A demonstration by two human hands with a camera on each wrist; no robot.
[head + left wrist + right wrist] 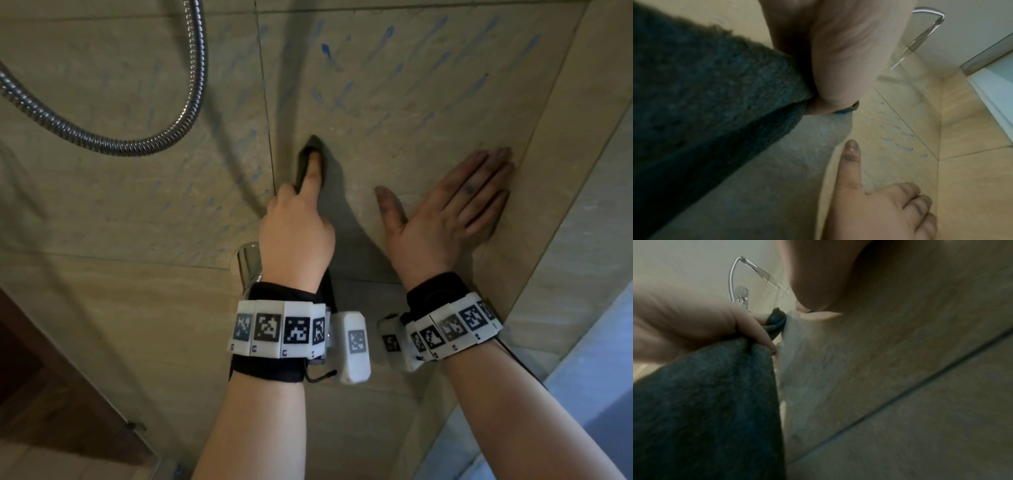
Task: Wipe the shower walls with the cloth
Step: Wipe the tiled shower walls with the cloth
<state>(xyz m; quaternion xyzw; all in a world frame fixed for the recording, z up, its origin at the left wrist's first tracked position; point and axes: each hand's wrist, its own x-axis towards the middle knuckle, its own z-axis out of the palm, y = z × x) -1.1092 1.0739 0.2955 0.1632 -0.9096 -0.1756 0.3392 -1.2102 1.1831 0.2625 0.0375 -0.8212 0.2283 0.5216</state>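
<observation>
The shower wall (pixel 411 85) is beige tile streaked with blue marks. My left hand (pixel 301 202) grips a dark grey cloth (pixel 308 150) and presses it to the wall beside a vertical tile joint, index finger stretched along it. The rest of the cloth hangs below that wrist and fills the left wrist view (pixel 705 97). To the right, my right hand (pixel 455 205) lies flat on the tile with straight fingers and holds nothing. The right wrist view shows the left hand (pixel 684 321) bunching the cloth (pixel 705 410) against the wall.
A metal shower hose (pixel 102 137) loops across the upper left wall. A chrome fitting (pixel 248 263) juts out just below my left hand. The wall meets a side wall at a corner (pixel 555 113) on the right, with a pale frame (pixel 589 370) lower right.
</observation>
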